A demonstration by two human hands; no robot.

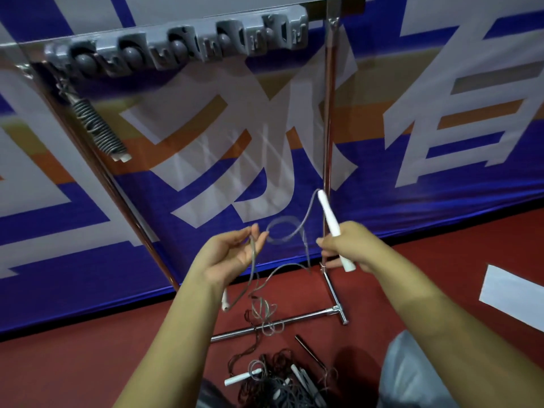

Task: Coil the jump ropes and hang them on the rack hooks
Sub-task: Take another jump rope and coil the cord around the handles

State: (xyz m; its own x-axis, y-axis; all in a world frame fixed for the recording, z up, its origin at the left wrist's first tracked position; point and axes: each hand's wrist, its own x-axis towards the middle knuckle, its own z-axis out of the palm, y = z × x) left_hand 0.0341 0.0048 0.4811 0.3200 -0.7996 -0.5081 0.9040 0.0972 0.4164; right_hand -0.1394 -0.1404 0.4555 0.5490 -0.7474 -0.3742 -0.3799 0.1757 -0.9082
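Right hand [344, 245] is gripping a white handle [331, 222] in a closed fist, handle tilted up and away, and the left hand [232, 254] is holding the grey cord [282, 228] loosely between thumb and fingertips, palm up. So both grips are on the same rope. The cord is making one small loop in the air between the hands, then sagging down to the red floor, where the other handle [225, 301] is dangling just below the left wrist.

One rope's already done, a tight coil [98, 128] hanging off the left end of the grey hook rail [176, 45] on the rack [328, 119]. The rest are sitting in a tangled pile [276, 378] on the floor near the person's feet, with a few loose handles sticking out.

Handling-wise, I'd guess the cord is light, thin and springy, probably a bit slick, so loops are going to want to pop open. The stiff handle looks like the sensible anchor: keep that fist on it and feed cord with the other hand, pinching each loop.
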